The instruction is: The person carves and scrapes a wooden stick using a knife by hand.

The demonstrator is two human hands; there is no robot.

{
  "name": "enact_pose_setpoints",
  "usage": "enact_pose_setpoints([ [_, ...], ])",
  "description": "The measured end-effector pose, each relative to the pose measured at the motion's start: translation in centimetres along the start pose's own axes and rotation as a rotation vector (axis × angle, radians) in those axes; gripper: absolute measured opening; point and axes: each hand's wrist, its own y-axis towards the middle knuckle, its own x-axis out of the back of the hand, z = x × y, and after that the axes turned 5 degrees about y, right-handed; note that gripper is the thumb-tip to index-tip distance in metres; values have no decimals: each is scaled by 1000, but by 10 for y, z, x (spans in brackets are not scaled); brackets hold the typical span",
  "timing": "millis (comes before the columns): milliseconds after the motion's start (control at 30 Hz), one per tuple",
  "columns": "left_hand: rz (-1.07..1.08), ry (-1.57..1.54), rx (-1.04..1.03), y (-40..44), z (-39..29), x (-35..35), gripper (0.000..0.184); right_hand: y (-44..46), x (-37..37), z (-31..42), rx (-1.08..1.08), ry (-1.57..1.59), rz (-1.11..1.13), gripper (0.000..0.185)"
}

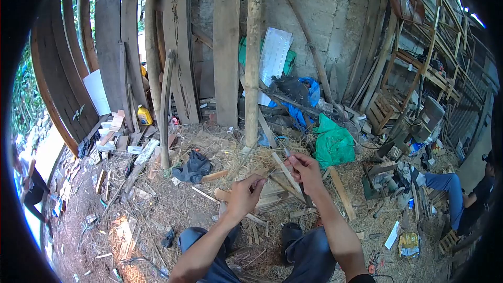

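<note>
My right hand [306, 172] is closed around a knife [287, 152], its narrow pale tip pointing up and away and a dark handle below the fist. Just left of it, my left hand [245, 194] is raised with thumb and fingers pinched together. Whatever lies between those fingertips is too small to make out. The two hands are apart, held over my knees. Beneath them, wood strips [277, 199] lie among shavings and straw on the ground.
A green plastic sack [334, 141] and a black cloth [193, 167] lie ahead. A wooden post [252, 63] rises in front of the block wall. Planks [226, 47] lean behind. A person [471, 194] sits at far right; another [32, 183] is at far left.
</note>
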Motion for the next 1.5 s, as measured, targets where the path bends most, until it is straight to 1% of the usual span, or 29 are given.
enact_pose_setpoints([
  [67, -48, -17, -66, 0, 3, -4, 12, -9, -10, 2, -144, -38, 68, 19],
  [100, -48, -19, -63, 0, 1, -4, 12, -8, -10, -1, -147, -40, 67, 19],
  [167, -34, -18, -64, -1, -3, -1, 11, -4, -9, -10, -141, -27, 146, 20],
  [300, -44, -5, -80, -2, -9, 3, 11, -3, -5, 1, -161, -70, 133, 20],
  [367, -48, 53, -61, -5, -8, 3, 11, 5, 10, 2, -79, -17, -15, 20],
  [500, 35, 53, -9, -4, -10, 6, 12, 3, 19, 2, -138, 11, -19, 18],
  [567, 21, 25, -30, -4, -10, 7, 12, -4, 6, -2, -196, 72, 41, 18],
  [600, 19, 25, -33, -3, -11, 7, 12, -4, 3, -4, -192, 72, 42, 18],
  [667, 3, 18, -41, -4, -13, 8, 11, -4, -1, -8, -232, 3, 118, 18],
  [700, 4, 19, -40, -5, -14, 9, 11, -1, 2, -10, -234, 4, 118, 18],
  [767, 26, 18, -36, -4, -16, 12, 10, 7, 15, -10, -141, 36, 31, 18],
  [900, 55, -4, -43, -4, -8, 11, 10, 9, 33, -2, -192, 114, 71, 19],
  [967, 50, -29, -115, -6, -4, 9, 10, 7, 33, 1, -221, 101, 45, 19],
  [1067, 96, 11, -61, -5, -15, 14, 10, 10, 36, 4, -178, 67, 65, 20],
  [1200, 93, -3, -77, -5, -14, 14, 11, 11, 36, 6, -161, 5, 14, 20],
  [1267, 111, -23, -27, -6, -18, 18, 11, 15, 45, 6, -111, 15, -121, 16],
  [1300, 112, -26, -28, -5, -13, 22, 11, 21, 61, 9, -110, 13, -123, 16],
  [1367, 92, -58, 1, -4, 7, 32, 12, 32, 99, 18, 131, 206, -321, 11],
  [1400, 88, -57, 2, -2, 13, 35, 12, 30, 102, 17, 131, 206, -316, 11],
  [1467, 60, -26, 153, 3, 23, 39, 15, 23, 106, 7, 112, 145, -341, 11],
  [1500, 58, -21, 157, 4, 24, 39, 15, 18, 94, 1, 70, 74, -255, 15],
])
